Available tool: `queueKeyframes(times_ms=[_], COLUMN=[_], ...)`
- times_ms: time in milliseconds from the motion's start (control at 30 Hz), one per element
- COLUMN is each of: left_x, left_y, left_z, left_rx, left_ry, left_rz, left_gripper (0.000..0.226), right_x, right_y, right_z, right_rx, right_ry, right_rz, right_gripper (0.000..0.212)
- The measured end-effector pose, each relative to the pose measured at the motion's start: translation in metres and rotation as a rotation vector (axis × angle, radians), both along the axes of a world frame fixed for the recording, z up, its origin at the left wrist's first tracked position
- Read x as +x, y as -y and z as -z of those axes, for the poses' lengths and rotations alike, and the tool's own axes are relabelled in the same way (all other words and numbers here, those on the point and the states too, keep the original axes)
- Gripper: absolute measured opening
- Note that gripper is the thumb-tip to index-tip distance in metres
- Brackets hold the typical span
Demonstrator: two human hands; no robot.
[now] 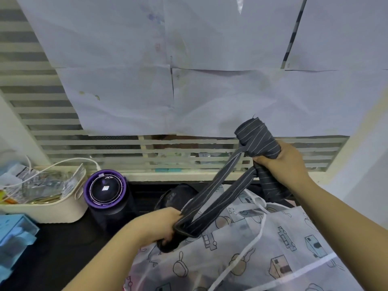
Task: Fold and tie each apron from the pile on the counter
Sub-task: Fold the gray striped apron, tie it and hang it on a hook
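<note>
Striped apron (258,139) looks soft and light to me: my right hand (287,162) clasps its rolled body, my left hand (159,225) grips the limp straps (210,186).

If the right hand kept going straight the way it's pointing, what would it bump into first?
Probably the slatted window ahead. The right hand, gripping the rolled striped apron, points up and away toward it. Nothing shows between them, though depth is unclear.
</note>
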State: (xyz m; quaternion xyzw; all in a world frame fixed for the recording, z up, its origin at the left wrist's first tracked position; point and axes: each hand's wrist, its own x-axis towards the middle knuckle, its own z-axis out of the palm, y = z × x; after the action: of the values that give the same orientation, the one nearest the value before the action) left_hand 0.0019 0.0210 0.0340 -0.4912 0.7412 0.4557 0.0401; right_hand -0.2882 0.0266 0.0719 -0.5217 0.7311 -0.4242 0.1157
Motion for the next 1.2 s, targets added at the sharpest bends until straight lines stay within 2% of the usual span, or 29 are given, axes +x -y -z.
queueKeyframes(times_ms=[67, 133, 167, 233, 300, 400, 467, 500, 633, 700, 800, 867, 967, 1100, 1167, 1200], left_x=[-0.004, -0.007, -0.01, -0.012, -0.011, -0.005, -0.001, 0.0, -0.003, -0.004, 0.0, -0.001, -0.006, -0.014, -0.018, -0.02], left_y=[-0.005, -0.01, -0.014, -0.015, -0.016, -0.013, -0.012, -0.012, -0.008, -0.003, 0.003, 0.005, 0.006, 0.008, 0.011, 0.012], left_z=[0.001, -0.004, -0.01, -0.014, -0.021, -0.026, -0.03, -0.032, -0.03, -0.025, -0.013, -0.004, -0.007, -0.021, -0.021, -0.02], left_rx=[-0.148, -0.126, -0.102, -0.043, -0.049, 0.073, 0.217, 0.266, 0.51, 0.652, 0.872, 0.848, 0.564, 0.055, -0.278, -0.448], left_ry=[0.141, 0.058, -0.034, -0.246, -0.497, -0.906, -1.164, -1.233, -1.444, -1.505, -1.437, -1.278, -1.023, -0.532, -0.363, -0.337], left_rz=[0.2, 0.22, 0.198, 0.076, -0.112, -0.3, -0.277, -0.223, -0.025, -0.024, -0.082, -0.107, -0.166, -0.091, -0.218, -0.343], left_gripper=[0.022, 0.009, 0.004, 0.017, 0.008, 0.024, 0.02, 0.021, 0.018, 0.028, 0.049, 0.057, 0.051, 0.009, 0.017, 0.018], right_x=[0.005, 0.005, 0.003, -0.002, -0.007, -0.01, -0.008, -0.006, 0.001, 0.002, 0.004, 0.008, 0.017, 0.028, 0.031, 0.034], right_y=[0.0, 0.0, 0.0, 0.0, -0.001, -0.002, -0.003, -0.003, -0.003, -0.003, -0.003, -0.004, -0.007, -0.013, -0.017, -0.019], right_z=[-0.002, -0.006, -0.008, -0.011, -0.011, -0.005, -0.001, 0.001, 0.003, 0.001, -0.007, -0.013, -0.024, -0.04, -0.048, -0.052], right_rx=[-0.005, -0.01, -0.014, -0.014, 0.003, 0.035, 0.053, 0.064, 0.073, 0.068, 0.054, 0.044, 0.043, 0.036, 0.042, 0.048], right_ry=[0.012, 0.021, 0.033, 0.058, 0.058, 0.033, 0.005, -0.013, -0.021, -0.011, 0.002, 0.0, -0.01, -0.026, -0.031, -0.036], right_rz=[-0.018, -0.02, -0.01, 0.008, 0.015, 0.025, 0.011, 0.001, -0.019, -0.019, -0.024, -0.038, -0.106, -0.2, -0.24, -0.257], right_gripper=[0.019, 0.016, 0.016, 0.017, 0.017, 0.021, 0.023, 0.023, 0.023, 0.022, 0.021, 0.021, 0.028, 0.027, 0.024, 0.024])
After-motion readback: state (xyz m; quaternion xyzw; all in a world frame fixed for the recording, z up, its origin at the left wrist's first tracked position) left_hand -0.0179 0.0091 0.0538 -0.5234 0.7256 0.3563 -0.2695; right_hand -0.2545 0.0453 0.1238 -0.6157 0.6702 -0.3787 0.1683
